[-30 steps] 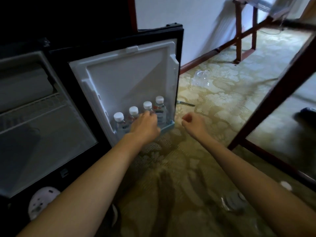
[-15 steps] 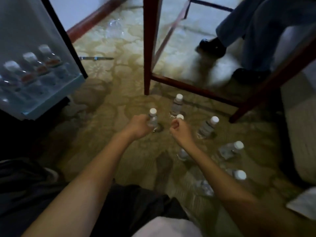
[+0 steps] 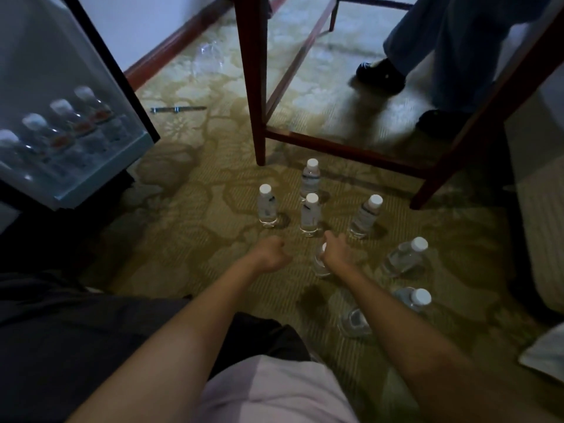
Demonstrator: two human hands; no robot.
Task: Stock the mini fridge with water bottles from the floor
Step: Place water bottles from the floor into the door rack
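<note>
On the carpet before you, head view, the water bottles (image 3: 310, 216) stand in a loose cluster, white caps up. Two further right lean or lie over, and one more lies by your right forearm.

Your right hand (image 3: 335, 253) has its fingers curled round the upper part of the nearest bottle (image 3: 319, 265), largely hiding it. Your left hand (image 3: 270, 254) is fisted on nothing, just short of the cluster.

Judgement: small full bottles, fairly light, thin-walled and yielding at the waist, smooth enough to slip. Take each at the shoulder under the cap.

The patterned carpet (image 3: 189, 215) looks soft, so uprights may topple. The fridge door (image 3: 39, 56) hangs open at left, and its shelf (image 3: 100, 175) carries four stocked bottles (image 3: 76, 123). A wooden frame (image 3: 254, 87) and another person's shoes (image 3: 381, 73) crowd the far side.
</note>
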